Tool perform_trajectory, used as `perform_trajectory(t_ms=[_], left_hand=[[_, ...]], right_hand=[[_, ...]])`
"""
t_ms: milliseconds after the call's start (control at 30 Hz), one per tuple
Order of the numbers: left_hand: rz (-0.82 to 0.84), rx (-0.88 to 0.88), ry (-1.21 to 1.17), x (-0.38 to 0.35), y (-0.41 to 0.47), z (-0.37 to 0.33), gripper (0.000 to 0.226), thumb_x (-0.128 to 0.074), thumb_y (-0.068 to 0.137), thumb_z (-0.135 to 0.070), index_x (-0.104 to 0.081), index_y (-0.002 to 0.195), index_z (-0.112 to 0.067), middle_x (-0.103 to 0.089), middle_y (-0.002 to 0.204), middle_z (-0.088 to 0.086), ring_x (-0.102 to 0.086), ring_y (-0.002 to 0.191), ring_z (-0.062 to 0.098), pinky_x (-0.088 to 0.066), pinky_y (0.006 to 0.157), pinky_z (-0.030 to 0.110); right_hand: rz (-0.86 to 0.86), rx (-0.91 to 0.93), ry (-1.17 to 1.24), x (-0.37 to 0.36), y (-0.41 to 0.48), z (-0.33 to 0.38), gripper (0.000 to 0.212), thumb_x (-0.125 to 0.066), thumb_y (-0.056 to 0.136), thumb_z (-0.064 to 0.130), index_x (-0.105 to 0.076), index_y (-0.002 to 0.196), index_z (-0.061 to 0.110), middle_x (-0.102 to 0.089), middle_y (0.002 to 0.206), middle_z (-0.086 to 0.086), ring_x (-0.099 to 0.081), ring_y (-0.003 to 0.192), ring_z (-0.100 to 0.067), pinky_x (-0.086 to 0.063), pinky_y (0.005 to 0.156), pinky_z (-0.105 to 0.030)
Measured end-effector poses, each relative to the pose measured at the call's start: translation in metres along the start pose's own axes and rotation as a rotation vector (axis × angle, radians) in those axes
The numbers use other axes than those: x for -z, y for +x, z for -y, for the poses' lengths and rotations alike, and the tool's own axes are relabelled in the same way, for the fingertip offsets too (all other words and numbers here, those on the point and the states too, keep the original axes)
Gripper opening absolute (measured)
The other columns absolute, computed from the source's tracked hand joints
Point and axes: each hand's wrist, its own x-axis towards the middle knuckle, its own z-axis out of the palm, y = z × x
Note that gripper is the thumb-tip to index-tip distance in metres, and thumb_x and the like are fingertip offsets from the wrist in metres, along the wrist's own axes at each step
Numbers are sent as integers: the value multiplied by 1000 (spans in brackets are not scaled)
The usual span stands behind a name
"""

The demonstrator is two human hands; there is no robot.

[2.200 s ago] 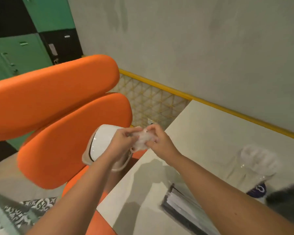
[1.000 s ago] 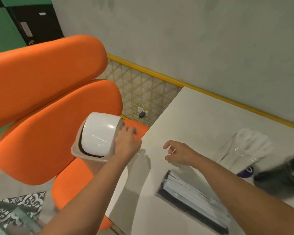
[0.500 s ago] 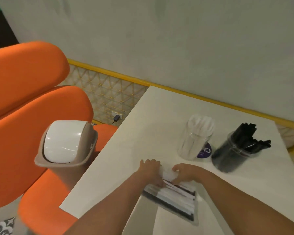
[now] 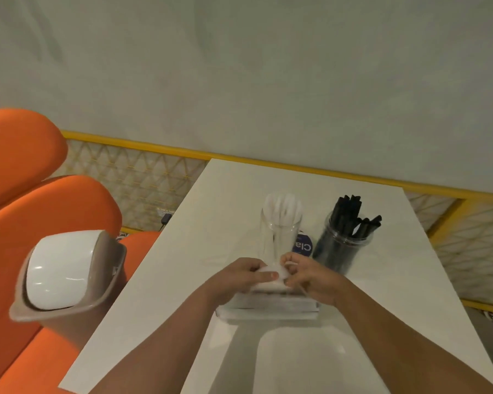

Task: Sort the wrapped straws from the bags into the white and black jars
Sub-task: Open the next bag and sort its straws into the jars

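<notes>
Both hands meet at the far end of a clear plastic bag of wrapped straws (image 4: 268, 307) lying on the white table (image 4: 165, 280). The left hand (image 4: 241, 280) and right hand (image 4: 308, 275) pinch its white top. Just beyond stand a clear jar of white straws (image 4: 281, 231) and, to its right, a clear jar of black straws (image 4: 343, 243).
</notes>
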Motion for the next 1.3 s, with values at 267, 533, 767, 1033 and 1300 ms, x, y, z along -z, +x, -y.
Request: perform_trajectory(t_ms=[267, 533, 767, 1033, 1300], left_hand=[[-93, -151, 265, -30, 10, -13, 36, -59, 73, 8, -58, 84, -27, -51, 84, -7, -41, 60, 9, -39, 61, 22], [-124, -253, 143, -45, 7, -31, 49, -62, 71, 13, -52, 102, -25, -53, 100, 0, -43, 61, 10, -43, 64, 24], [-53, -92, 269, -40, 7, -15, 29, -70, 78, -8, -57, 94, -28, -53, 87, -6, -48, 71, 13, -41, 72, 24], [-23, -134, 210, -34, -1, -20, 29, -60, 90, -34, -64, 62, -29, -52, 63, -13, -41, 55, 0, -31, 57, 11], [-106, -202, 196, -28, 5, -24, 15, -75, 76, -18, -60, 73, -14, -48, 64, -9, -34, 54, 5, -29, 52, 13]], right_hand=[[-145, 216, -172, -3, -24, 18, 31, -54, 82, -13, -66, 94, 14, -53, 76, -2, -54, 75, -14, -47, 71, -19], [-169, 92, -660, 6, -50, 23, 14, -59, 87, 5, -63, 88, 19, -57, 72, 6, -49, 63, -4, -38, 58, -14], [-278, 394, -241, 6, -60, 46, 20, -46, 94, 0, -56, 80, 11, -52, 60, 9, -46, 52, 2, -39, 50, -8], [-533, 396, -56, 7, -55, 38, 9, -47, 96, 17, -55, 98, 13, -50, 82, -2, -49, 69, -12, -43, 64, -18], [-202, -71, -861, -24, -54, 61, 31, -67, 81, 13, -60, 111, 20, -63, 93, -1, -60, 67, -8, -44, 53, -12]])
